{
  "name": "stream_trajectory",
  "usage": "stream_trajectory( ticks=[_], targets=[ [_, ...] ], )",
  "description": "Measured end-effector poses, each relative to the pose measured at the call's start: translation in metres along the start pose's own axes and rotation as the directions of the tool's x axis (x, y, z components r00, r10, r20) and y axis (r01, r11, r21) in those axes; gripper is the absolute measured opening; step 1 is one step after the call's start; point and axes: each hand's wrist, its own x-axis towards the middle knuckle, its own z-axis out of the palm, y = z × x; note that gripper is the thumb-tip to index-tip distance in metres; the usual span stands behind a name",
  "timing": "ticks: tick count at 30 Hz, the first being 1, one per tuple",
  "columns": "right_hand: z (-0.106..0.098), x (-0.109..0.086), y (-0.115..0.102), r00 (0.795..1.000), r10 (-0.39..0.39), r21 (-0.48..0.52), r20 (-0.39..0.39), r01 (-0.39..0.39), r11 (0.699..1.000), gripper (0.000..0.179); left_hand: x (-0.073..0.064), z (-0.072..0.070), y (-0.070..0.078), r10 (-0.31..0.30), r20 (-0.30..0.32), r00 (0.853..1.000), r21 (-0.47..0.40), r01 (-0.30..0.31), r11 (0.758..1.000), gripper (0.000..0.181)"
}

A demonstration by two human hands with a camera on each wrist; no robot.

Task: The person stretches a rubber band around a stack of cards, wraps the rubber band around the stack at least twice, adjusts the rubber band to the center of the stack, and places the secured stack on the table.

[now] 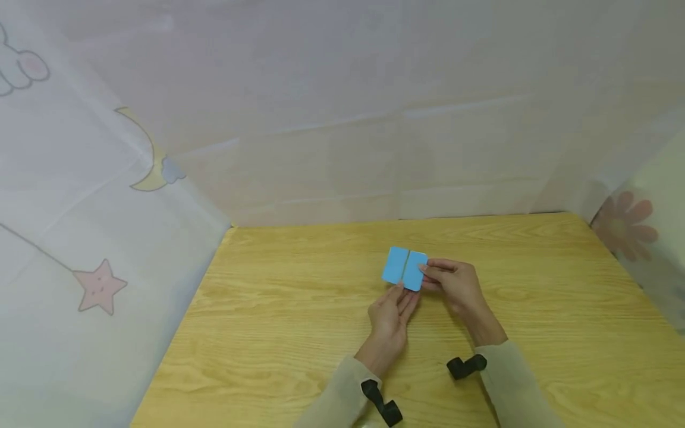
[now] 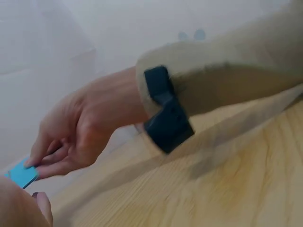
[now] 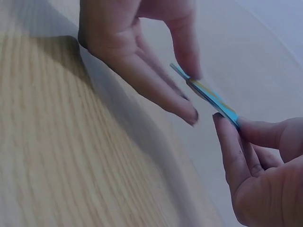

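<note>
A thin, light-blue two-panel piece (image 1: 396, 266) with rounded corners is held above the table. A narrow yellowish line runs between its panels; its exact kind is unclear. My left hand (image 1: 389, 321) pinches its near edge by the middle line, the other fingers reaching underneath. At the right edge, my right hand (image 1: 459, 286) grips it with the thumb on top. In the right wrist view the piece (image 3: 229, 115) appears nearly edge-on, tilted, between the left hand (image 3: 137, 56) and right hand (image 3: 270, 175). The left wrist view shows only one corner of it (image 2: 22, 174).
Under the hands lies a wood-grain table (image 1: 278, 321). Pale cloth walls (image 1: 321, 148) stand along its back and sides, printed with a moon, a star (image 1: 100, 286) and a flower (image 1: 625, 226). Black wrist cameras (image 1: 382, 404) sit on both sleeves.
</note>
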Motion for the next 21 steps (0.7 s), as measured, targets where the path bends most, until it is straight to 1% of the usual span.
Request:
stream_trajectory(
  ticks=[4, 6, 8, 10, 13, 16, 21],
  targets=[
    [-0.005, 0.0, -0.001, 1.0, -0.007, -0.017, 0.018, 0.008, 1.0, 0.055, 0.008, -0.009, 0.011, 0.006, 0.008, 1.0, 0.064, -0.007, 0.998, 0.044],
    [-0.006, 0.0, -0.003, 1.0, -0.005, -0.021, 0.03, 0.005, 1.0, 0.055, 0.013, -0.014, 0.018, 0.011, 0.009, 1.0, 0.097, -0.012, 0.995, 0.041],
    [-0.005, 0.001, -0.004, 0.999, -0.004, -0.024, 0.036, 0.005, 1.0, 0.054, 0.018, -0.021, 0.027, 0.022, 0.018, 1.0, 0.14, -0.025, 0.99, 0.038],
    [-0.003, 0.001, -0.004, 0.999, 0.0, -0.032, 0.046, 0.002, 0.999, 0.054, 0.022, -0.026, 0.035, 0.019, 0.019, 1.0, 0.171, -0.022, 0.985, 0.036],
    [-0.002, 0.002, -0.004, 0.998, 0.014, -0.046, 0.056, -0.012, 0.999, 0.052, 0.025, -0.033, 0.046, 0.012, 0.041, 0.999, 0.221, -0.021, 0.975, 0.035],
    [-0.001, 0.002, -0.002, 0.997, 0.021, -0.061, 0.072, -0.017, 0.998, 0.052, 0.028, -0.038, 0.056, 0.007, 0.063, 0.998, 0.277, -0.024, 0.961, 0.033],
    [0.0, 0.0, -0.001, 0.994, 0.018, -0.076, 0.106, -0.01, 0.997, 0.052, 0.033, -0.044, 0.072, 0.008, 0.108, 0.994, 0.387, -0.049, 0.921, 0.031]
  ],
)
